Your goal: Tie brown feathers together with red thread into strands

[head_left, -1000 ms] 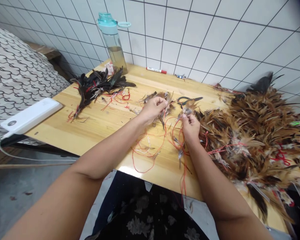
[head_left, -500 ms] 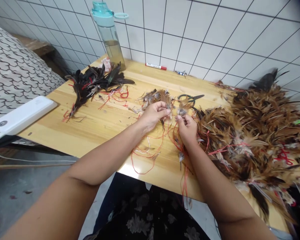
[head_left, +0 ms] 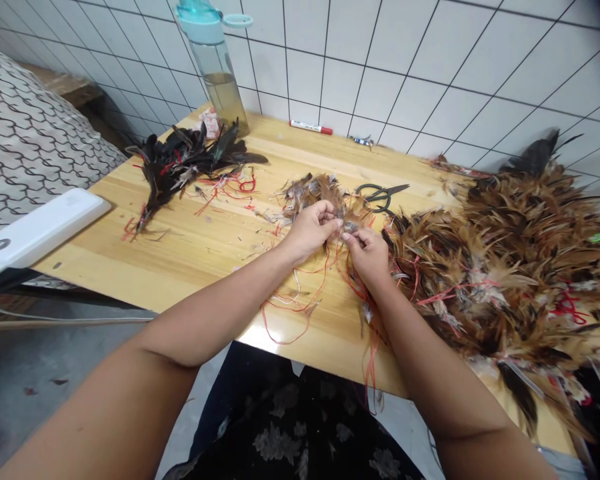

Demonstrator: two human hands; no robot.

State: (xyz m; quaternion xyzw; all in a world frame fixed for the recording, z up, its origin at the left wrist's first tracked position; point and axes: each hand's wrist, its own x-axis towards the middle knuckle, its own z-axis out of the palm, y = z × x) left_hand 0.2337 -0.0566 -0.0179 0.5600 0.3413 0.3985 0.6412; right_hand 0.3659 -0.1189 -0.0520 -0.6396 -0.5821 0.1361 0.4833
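Near the middle of the table, my left hand (head_left: 313,230) is closed in a pinch, its fingertips almost meeting those of my right hand (head_left: 367,253). My right hand pinches a small brown feather tuft (head_left: 355,219) with a fluffy grey base. What the left fingertips grip is partly hidden; feathers show right at them. Behind the left hand lies a loose heap of brown feathers (head_left: 310,190). Red strings (head_left: 300,340) trail over the wood below both hands, and some hang past the front edge under my right wrist.
Dark-handled scissors (head_left: 380,195) lie behind my right hand. A large brown feather pile (head_left: 520,247) covers the right side. Black feathers (head_left: 170,167), a water bottle (head_left: 220,80) and a white power bank (head_left: 45,223) are at left. A red-capped marker (head_left: 311,127) lies by the tiled wall.
My right hand has moved left with its feather tuft, closing the gap to my left hand. The left hand stays nearly in place. The camera view has shifted slightly.
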